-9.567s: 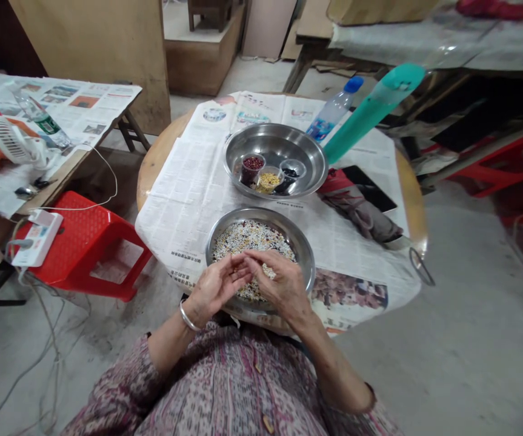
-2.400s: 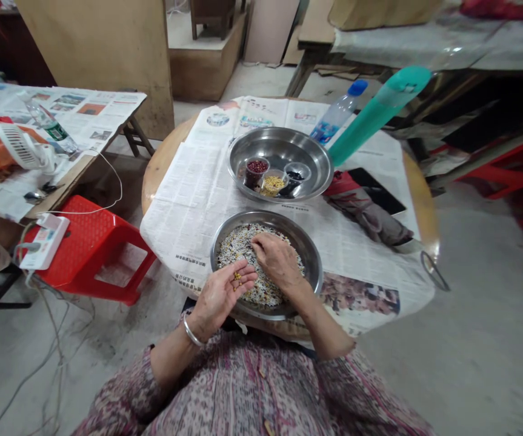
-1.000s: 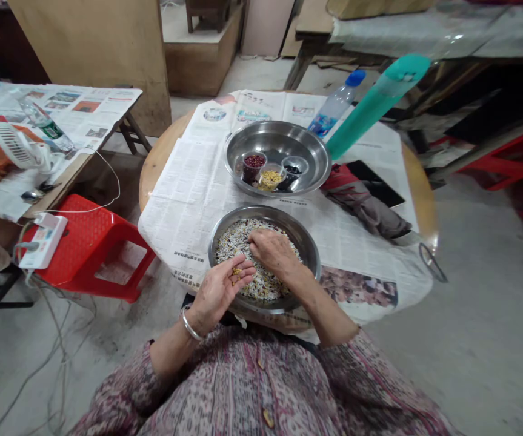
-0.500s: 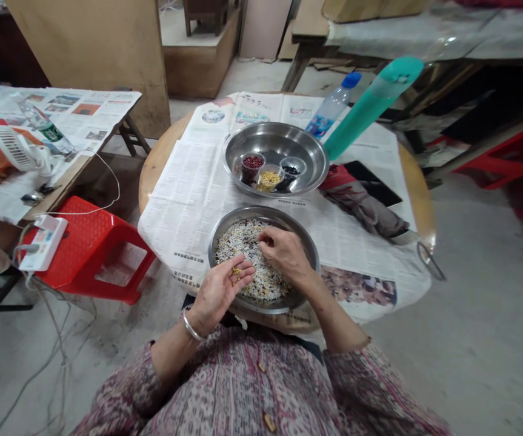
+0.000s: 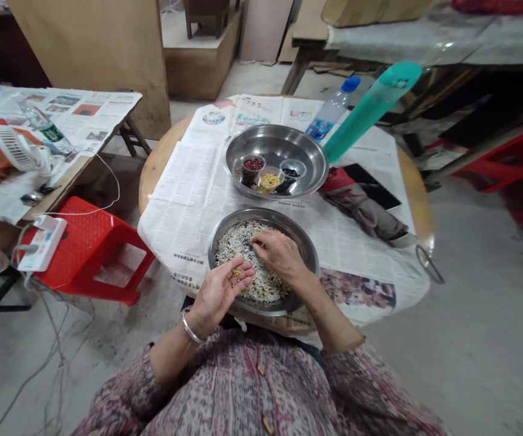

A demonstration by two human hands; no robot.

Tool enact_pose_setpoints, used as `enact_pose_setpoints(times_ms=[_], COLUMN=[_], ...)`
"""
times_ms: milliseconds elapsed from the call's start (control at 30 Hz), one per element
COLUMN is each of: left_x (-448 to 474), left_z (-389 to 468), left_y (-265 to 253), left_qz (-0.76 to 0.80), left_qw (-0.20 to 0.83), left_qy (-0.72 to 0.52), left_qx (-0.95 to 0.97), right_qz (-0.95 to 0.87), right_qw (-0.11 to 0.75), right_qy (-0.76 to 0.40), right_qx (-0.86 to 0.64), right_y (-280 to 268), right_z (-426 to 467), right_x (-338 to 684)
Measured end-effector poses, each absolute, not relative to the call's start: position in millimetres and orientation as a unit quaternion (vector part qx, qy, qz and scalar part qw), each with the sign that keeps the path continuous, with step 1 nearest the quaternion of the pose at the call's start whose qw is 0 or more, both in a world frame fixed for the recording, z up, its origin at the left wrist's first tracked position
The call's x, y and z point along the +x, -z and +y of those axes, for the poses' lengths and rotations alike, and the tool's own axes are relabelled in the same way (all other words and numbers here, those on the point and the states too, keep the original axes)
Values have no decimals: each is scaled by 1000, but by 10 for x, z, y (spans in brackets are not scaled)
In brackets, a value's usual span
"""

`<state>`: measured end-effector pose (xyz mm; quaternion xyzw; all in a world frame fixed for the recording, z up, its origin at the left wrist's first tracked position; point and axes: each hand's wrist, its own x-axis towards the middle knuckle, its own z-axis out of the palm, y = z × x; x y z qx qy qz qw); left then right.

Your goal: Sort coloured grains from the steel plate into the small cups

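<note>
Compared with half a second ago, the right hand [image 5: 282, 254] is now placed farther left over the white, yellow and dark mixed grains [image 5: 261, 289] in the near round steel basin [image 5: 305, 243], its thumb and fingertips drawn together, though whether a grain is pinched cannot be told. As before, a few small yellow beans [image 5: 236, 274] are cradled in the left hand [image 5: 220, 287], which is held palm up, its fingers directed away and rightward. The basin's mouth is turned upward, while the beans are too small for any long axis to be made out.
</note>
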<state>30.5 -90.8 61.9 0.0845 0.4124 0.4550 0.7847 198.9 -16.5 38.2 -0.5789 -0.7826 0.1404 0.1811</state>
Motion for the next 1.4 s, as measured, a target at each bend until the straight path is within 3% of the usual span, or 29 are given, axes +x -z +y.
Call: enact_pose_setpoints(times_ms=[200, 667, 833, 967, 1100, 1267, 1400], left_x=[303, 310, 310, 298, 288, 294, 306], left_z=[-910, -896, -907, -920, -922, -903, -890], left_y=[-623, -634, -617, -588, -584, -620, -660], left_qz=[411, 417, 414, 403, 382, 404, 423], left_qw=[785, 782, 782, 788, 791, 787, 780], left_qy=[-457, -457, -458, -456, -464, -455, -453], left_qx=[81, 79, 84, 93, 118, 100, 93], right_qz=[-813, -762, -740, -712, -722, -670, -647], right_qw=[100, 77, 183, 282, 285, 336, 309], right_qy=[-75, -124, -142, -296, -405, -355, -281], right_qx=[-568, -631, -631, -570, -484, -558, -638], right_y=[-334, -372, -490, -730, -871, -761, -665], right_z=[-164, -65, -170, -350, -497, -538, -629], right_x=[1924, 1866, 1872, 1894, 1872, 2052, 2331])
